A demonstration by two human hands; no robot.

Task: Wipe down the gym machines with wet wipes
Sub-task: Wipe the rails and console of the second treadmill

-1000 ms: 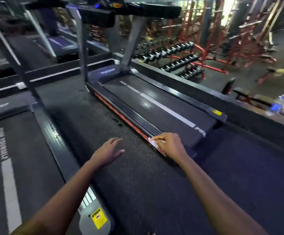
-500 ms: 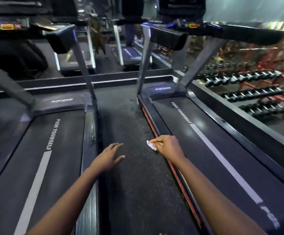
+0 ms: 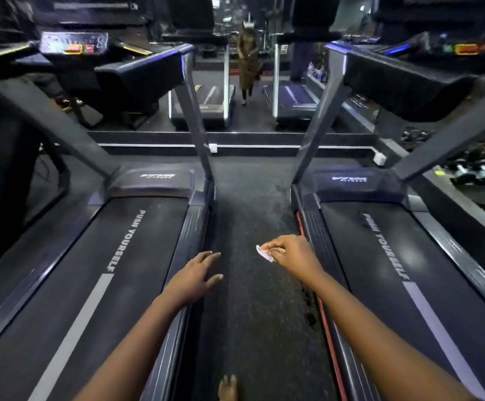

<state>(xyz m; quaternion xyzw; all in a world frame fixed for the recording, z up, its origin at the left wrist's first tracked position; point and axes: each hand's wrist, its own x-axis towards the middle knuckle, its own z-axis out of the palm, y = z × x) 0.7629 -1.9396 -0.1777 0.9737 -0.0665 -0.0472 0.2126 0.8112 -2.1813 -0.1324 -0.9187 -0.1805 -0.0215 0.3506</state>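
Mostly hidden inside the right grip (image 3: pixel 290 256), the wet wipe (image 3: pixel 264 253) shows only a white corner, pinched above the floor strip (image 3: pixel 252 299) between left treadmill (image 3: pixel 137 285) and right treadmill (image 3: pixel 380 285). Both read "PUSH YOURSELF"; the consoles (image 3: pixel 73 43) are blurred. The left grip (image 3: pixel 197 274) hangs released, fingers spread. Half a second ago the wipe was at the right treadmill's rail.

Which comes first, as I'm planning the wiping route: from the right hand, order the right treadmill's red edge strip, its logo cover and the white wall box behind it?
1. red edge strip: just right of the right hand, which pinches the wet wipe.
2. logo cover: farther forward, slightly right.
3. white wall box: farthest, at the back, right.
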